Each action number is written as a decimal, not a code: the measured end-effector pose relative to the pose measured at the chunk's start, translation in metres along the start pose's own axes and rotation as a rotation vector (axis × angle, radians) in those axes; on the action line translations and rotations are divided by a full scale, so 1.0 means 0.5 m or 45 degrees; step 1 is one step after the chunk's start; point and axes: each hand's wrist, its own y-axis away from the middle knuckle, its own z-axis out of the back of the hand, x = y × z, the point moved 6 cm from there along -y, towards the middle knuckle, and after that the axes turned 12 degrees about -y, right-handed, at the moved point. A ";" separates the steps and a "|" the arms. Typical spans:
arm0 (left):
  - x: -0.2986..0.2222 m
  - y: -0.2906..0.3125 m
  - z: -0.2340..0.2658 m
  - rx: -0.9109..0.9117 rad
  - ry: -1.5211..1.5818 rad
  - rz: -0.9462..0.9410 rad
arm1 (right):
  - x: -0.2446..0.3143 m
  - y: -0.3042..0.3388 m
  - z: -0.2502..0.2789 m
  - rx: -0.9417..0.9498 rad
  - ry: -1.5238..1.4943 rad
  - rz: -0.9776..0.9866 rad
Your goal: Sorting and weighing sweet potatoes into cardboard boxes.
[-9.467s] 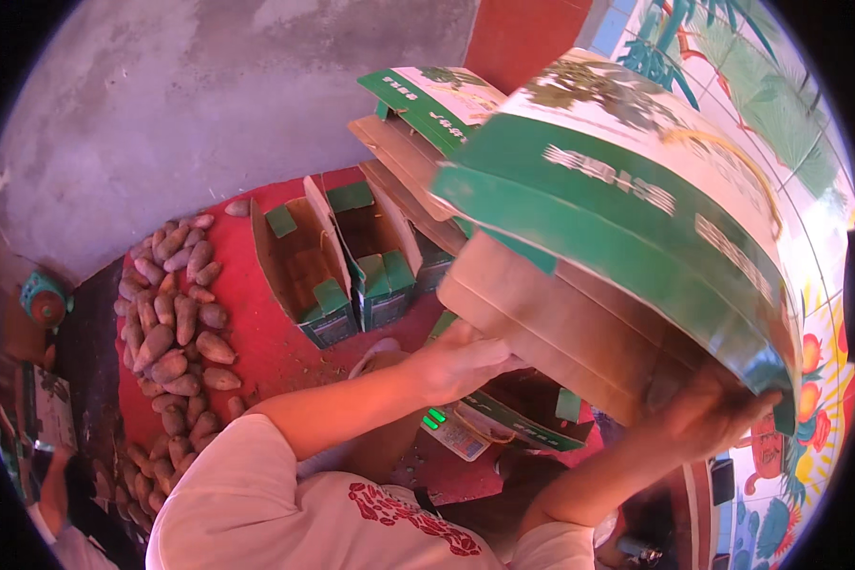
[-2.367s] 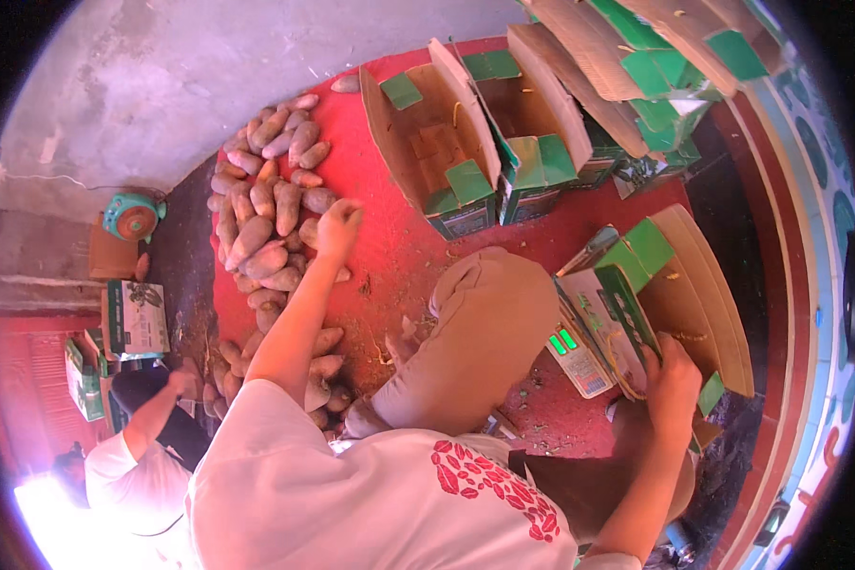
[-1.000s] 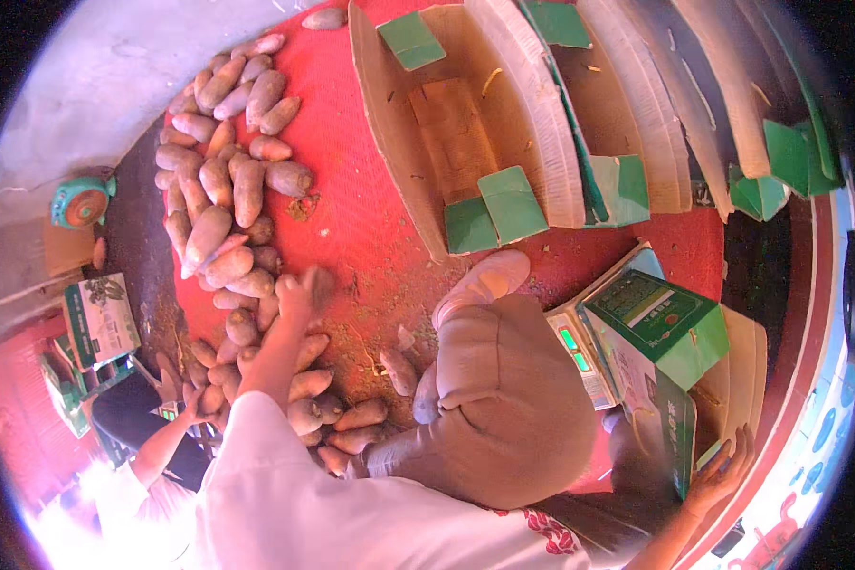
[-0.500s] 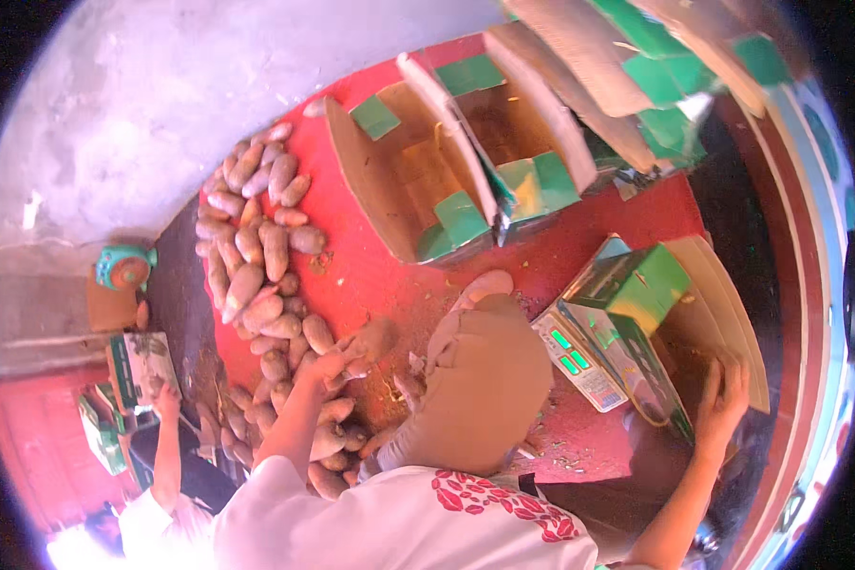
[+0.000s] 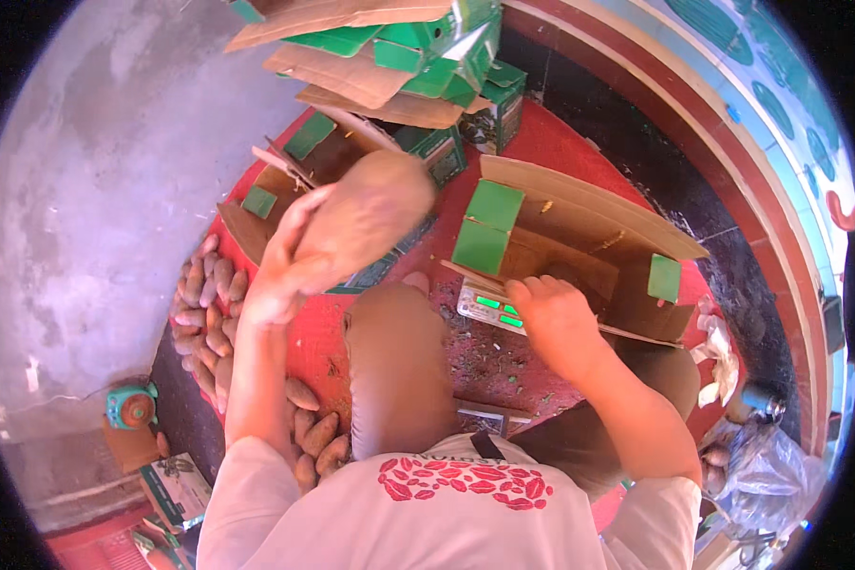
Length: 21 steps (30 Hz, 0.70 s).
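mottled grey wall (image 5: 114, 209), red floor covering (image 5: 560, 138), dark floor strip (image 5: 606, 106), pale blue patterned wall (image 5: 790, 163)

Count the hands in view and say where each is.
2: the left hand, raised, gripping a brown tuber; the right hand, at the near edge of the open box by the scale.

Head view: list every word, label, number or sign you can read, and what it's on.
White shirt: dark lettering above red prints, partly covered; not quoted.
Scale: lit green digits, too small to read.
Carton, lower left: print too small to read.
Upper green cartons: likewise unreadable.
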 end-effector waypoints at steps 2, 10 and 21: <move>-0.020 -0.060 -0.080 0.145 -0.438 -0.163 | -0.003 0.001 -0.003 -0.040 0.069 0.004; 0.104 -0.209 -0.349 0.616 -1.260 -0.330 | 0.001 0.006 -0.005 -0.021 0.064 0.033; 0.221 -0.282 -0.392 0.641 -1.454 -0.417 | -0.004 -0.011 0.002 -0.001 -0.004 0.020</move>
